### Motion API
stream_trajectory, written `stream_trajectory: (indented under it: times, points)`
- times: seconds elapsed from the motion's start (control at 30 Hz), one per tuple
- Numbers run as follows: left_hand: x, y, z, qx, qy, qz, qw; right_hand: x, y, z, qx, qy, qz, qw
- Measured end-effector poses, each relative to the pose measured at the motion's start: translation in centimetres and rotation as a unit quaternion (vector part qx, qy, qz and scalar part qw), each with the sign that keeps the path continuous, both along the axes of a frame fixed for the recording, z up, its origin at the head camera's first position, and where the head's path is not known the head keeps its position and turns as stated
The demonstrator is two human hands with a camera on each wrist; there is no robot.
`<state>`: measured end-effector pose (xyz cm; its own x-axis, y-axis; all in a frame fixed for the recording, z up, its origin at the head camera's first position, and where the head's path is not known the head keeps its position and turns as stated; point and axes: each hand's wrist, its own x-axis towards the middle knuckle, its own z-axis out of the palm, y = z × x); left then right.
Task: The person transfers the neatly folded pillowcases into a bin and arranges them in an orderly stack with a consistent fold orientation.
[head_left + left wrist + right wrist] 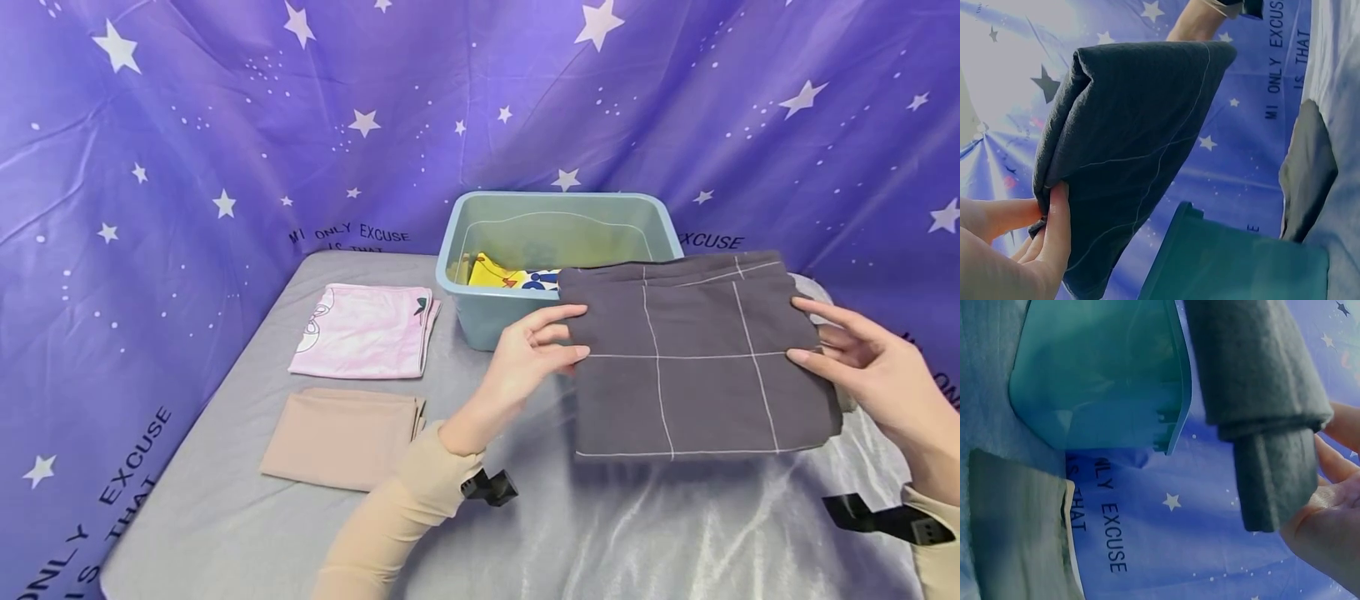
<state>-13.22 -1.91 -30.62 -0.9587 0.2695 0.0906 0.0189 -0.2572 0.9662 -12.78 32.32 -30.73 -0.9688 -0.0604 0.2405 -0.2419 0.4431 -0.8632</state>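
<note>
Both hands hold up a folded dark grey cloth (705,358) with thin white grid lines, above the table and in front of the bin. My left hand (517,367) pinches its left edge between thumb and fingers. At the opposite edge, my right hand (877,367) grips it the same way. The left wrist view shows the cloth's thick folded layers at the left fingertips. Behind it stands a blue-green plastic bin (480,321), partly covered by the cloth. Inside the bin lies yellow fabric (491,272) beside a blue-and-white patterned piece (542,280).
On the left of the grey-covered table (202,517) lie a folded pink printed cloth (367,333) and, nearer, a folded beige cloth (337,437). Another folded cloth (1016,525) lies right of the bin, mostly hidden in the head view. A purple star-patterned curtain (247,125) hangs behind.
</note>
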Motion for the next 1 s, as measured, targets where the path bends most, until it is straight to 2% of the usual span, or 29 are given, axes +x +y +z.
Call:
stream_trajectory:
  times: [0.1,0.2,0.43,0.7,0.83,1.0]
  points:
    - [-0.2,-0.4,0.0,0.0,-0.002,0.005,1.0,-0.2,-0.4,0.1,-0.004,-0.002,0.006,1.0]
    - [-0.3,-0.9,0.0,0.0,-0.001,0.008,1.0,-0.4,-0.9,0.3,0.017,0.004,-0.004,0.9998]
    - [-0.9,-2.1,0.1,-0.016,-0.004,0.026,0.9995,-1.0,-2.0,0.8,-0.056,0.011,0.048,0.9972]
    - [-1.5,-3.1,0.5,-0.018,-0.003,0.042,0.999,-1.9,-3.4,1.8,-0.03,0.021,0.045,0.9983]
    - [-1.9,-3.6,0.7,-0.018,-0.002,0.048,0.9987,-2.4,-4.0,2.2,0.016,0.014,0.017,0.9996]
    - [-2.5,-4.1,0.9,-0.014,-0.008,0.054,0.9984,-3.0,-4.6,2.7,0.012,0.001,0.014,0.9998]
